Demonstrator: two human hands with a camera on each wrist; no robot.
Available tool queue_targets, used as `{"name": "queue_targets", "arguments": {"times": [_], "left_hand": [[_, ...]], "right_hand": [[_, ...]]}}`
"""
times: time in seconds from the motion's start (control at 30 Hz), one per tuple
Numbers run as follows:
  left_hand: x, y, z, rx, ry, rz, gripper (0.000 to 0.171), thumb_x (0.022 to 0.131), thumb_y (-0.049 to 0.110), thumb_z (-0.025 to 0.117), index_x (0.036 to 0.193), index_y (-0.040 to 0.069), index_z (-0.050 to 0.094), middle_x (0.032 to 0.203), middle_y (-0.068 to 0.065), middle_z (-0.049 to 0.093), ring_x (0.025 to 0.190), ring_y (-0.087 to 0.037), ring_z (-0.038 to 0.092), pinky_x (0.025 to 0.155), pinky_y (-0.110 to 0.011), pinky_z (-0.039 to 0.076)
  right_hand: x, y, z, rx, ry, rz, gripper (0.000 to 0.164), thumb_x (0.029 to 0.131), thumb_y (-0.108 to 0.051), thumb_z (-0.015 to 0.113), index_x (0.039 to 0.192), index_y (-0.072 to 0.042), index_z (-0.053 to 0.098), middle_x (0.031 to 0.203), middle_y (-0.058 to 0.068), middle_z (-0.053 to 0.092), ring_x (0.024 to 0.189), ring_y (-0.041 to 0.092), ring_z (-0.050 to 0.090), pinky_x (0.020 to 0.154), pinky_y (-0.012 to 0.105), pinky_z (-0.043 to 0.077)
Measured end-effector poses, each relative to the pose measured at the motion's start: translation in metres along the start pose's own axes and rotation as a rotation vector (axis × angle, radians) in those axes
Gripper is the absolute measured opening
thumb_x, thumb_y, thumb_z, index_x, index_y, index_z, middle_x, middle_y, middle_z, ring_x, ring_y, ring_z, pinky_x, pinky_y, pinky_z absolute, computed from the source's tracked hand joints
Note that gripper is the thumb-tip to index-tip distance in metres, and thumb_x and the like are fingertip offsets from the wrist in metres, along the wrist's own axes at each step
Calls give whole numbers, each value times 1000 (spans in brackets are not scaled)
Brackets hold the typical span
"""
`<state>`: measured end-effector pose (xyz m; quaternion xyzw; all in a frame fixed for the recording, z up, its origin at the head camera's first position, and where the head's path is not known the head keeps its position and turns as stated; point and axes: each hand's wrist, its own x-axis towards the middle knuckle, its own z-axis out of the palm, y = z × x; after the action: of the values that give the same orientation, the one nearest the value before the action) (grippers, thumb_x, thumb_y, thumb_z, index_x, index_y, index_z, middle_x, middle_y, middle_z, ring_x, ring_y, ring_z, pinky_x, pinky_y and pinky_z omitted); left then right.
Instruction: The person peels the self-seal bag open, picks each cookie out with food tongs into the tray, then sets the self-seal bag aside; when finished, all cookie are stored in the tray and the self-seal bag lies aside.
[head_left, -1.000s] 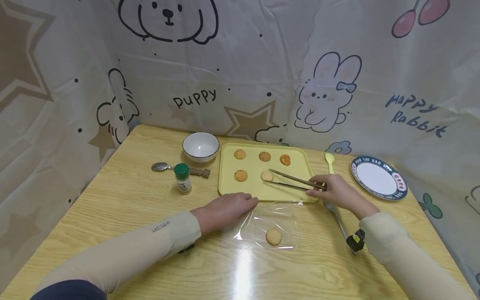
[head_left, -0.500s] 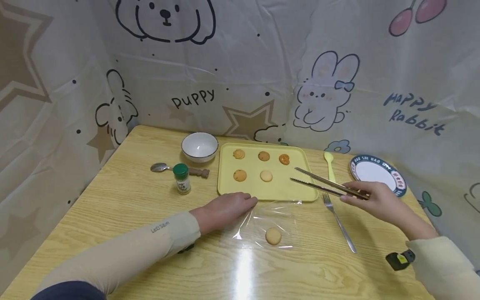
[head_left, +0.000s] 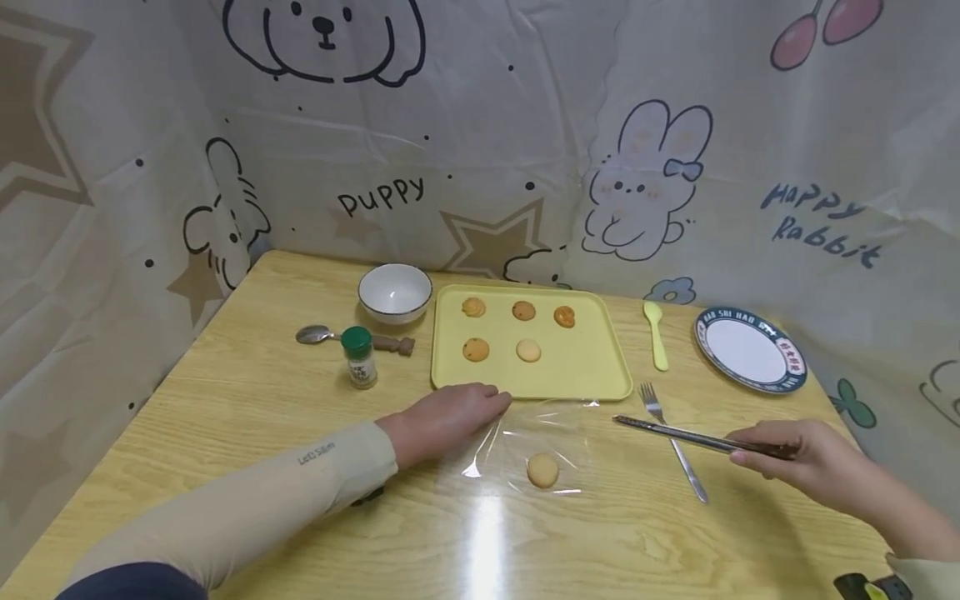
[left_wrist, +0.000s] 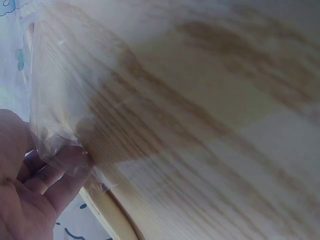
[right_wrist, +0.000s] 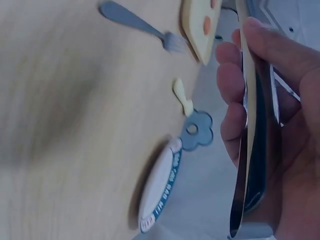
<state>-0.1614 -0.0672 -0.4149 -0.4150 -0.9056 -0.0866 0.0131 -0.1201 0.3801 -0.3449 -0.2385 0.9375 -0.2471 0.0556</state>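
Note:
In the head view, my right hand [head_left: 817,467] grips metal tongs [head_left: 697,436] over the right side of the table. The tongs' tips are near the fork's head, apart from the tray. My left hand [head_left: 450,421] holds the upper left edge of a clear plastic bag [head_left: 495,454]; in the left wrist view its fingers [left_wrist: 70,185] bear on the crinkled film. One round cookie [head_left: 542,471] lies in the bag. Behind it, a yellow tray [head_left: 570,379] carries several cookies, among them a plain pale one [head_left: 528,351] in the front row.
A fork [head_left: 678,450] lies right of the bag. A yellow spoon [head_left: 656,337] and a dark-rimmed plate [head_left: 750,350] are farther right. Left of the tray stand a white bowl [head_left: 395,294] and a green-capped shaker [head_left: 360,358], with a metal spoon [head_left: 315,334] behind the shaker.
The tongs were around the pale cookie on the tray and came off it. My right hand moved right and toward me, and the tongs' arms closed together. My left hand stayed put.

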Motion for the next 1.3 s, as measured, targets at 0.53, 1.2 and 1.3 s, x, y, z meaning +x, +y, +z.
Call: {"name": "queue_targets", "arguments": {"times": [0.53, 1.2, 1.3], "left_hand": [[-1, -2, -2, -7, 11, 11, 21, 93, -1, 50, 105, 16, 50, 89, 3, 59, 79, -11, 59, 69, -24, 51], [0, 1, -3, 6, 6, 7, 13, 96, 4, 49, 103, 15, 51, 88, 2, 60, 79, -12, 60, 68, -24, 51], [0, 0, -2, 4, 8, 4, 12, 97, 5, 49, 103, 16, 51, 88, 3, 60, 80, -12, 61, 69, -24, 51]], "right_hand": [[27, -22, 39, 73, -235, -54, 36, 88, -32, 69, 116, -9, 69, 99, -1, 73, 73, -6, 55, 59, 21, 49], [44, -29, 60, 122, -250, -176, 33, 87, -32, 71, 112, -10, 71, 82, -14, 63, 67, -4, 52, 54, 20, 48], [42, -25, 59, 116, -235, -174, 34, 87, -32, 71, 112, -9, 70, 86, -10, 67, 67, -5, 53, 55, 20, 48]]}}
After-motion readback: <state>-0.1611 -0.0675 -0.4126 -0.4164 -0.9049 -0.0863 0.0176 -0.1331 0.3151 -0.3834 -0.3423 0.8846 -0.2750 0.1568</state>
